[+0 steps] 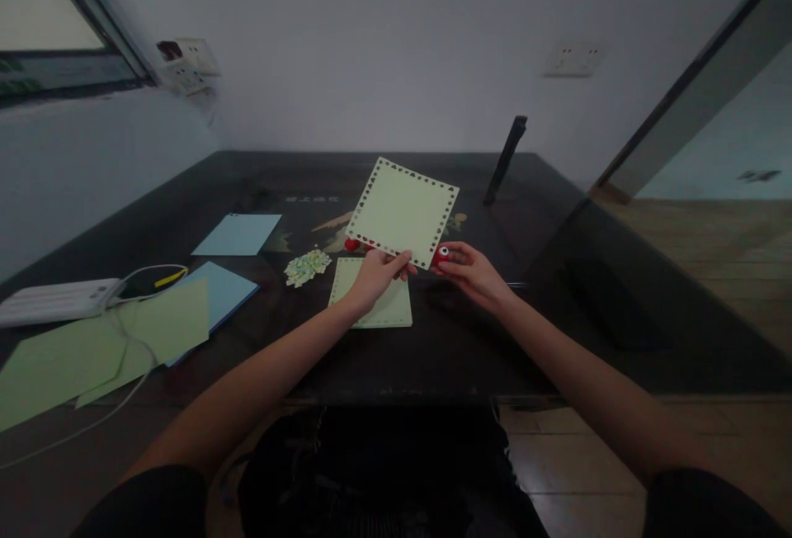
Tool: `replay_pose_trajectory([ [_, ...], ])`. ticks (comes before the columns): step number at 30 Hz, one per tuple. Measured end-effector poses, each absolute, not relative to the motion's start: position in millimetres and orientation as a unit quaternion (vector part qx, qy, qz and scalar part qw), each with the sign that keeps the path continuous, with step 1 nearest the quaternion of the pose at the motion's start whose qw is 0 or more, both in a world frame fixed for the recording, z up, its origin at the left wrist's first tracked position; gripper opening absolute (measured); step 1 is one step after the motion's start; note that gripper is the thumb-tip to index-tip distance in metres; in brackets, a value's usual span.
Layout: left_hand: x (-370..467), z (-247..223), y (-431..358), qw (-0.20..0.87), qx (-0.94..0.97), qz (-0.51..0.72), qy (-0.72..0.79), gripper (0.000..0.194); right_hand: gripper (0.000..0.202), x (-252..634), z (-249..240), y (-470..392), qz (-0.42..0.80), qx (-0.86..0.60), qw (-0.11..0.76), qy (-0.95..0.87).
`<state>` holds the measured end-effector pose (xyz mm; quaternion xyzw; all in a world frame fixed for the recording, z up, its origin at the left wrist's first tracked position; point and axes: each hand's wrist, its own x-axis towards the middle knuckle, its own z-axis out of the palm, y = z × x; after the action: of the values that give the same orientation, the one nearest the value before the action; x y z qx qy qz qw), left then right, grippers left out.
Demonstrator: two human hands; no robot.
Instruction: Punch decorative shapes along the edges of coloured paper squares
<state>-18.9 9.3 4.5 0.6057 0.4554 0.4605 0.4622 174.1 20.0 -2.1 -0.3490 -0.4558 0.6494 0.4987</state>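
A pale green sheet point(405, 210) with small shapes punched along its edges is raised and tilted over the dark table. My left hand point(382, 272) pinches its lower edge. At the sheet's lower right corner, my right hand point(469, 271) has its fingers closed around a small red punch point(441, 255) with a white and dark round mark. Below the raised sheet lies a stack of pale green sheets point(387, 307) with punched edges. Left of the stack is a pile of small paper bits point(308, 266). A red object point(352, 245) shows partly behind the raised sheet.
Blue sheets point(238, 235) and plain green sheets point(167, 319) lie on the left of the table point(495, 356). A white power strip point(58, 302) with a cable is at the far left. Toward the back right stands a dark upright object point(506, 160).
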Motion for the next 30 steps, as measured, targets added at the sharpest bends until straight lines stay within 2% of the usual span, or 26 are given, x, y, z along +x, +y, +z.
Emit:
replay_pose_trajectory([
  [6, -7, -5, -1, 0.472, 0.577, 0.452, 0.490, 0.041, 0.027, 182, -7, 21, 0.655, -0.377, 0.506, -0.416],
  [11, -13, 1, -7, 0.482, 0.582, 0.401, 0.518, 0.041, 0.033, 185, -2, 19, 0.660, -0.404, 0.485, -0.406],
  [19, -21, 13, -4, 0.505, 0.540, 0.368, 0.564, 0.041, 0.028, 181, -1, 11, 0.721, -0.407, 0.402, -0.391],
  [30, -22, 10, 3, 0.518, 0.528, 0.326, 0.589, 0.037, 0.031, 180, 0, 12, 0.745, -0.435, 0.384, -0.330],
])
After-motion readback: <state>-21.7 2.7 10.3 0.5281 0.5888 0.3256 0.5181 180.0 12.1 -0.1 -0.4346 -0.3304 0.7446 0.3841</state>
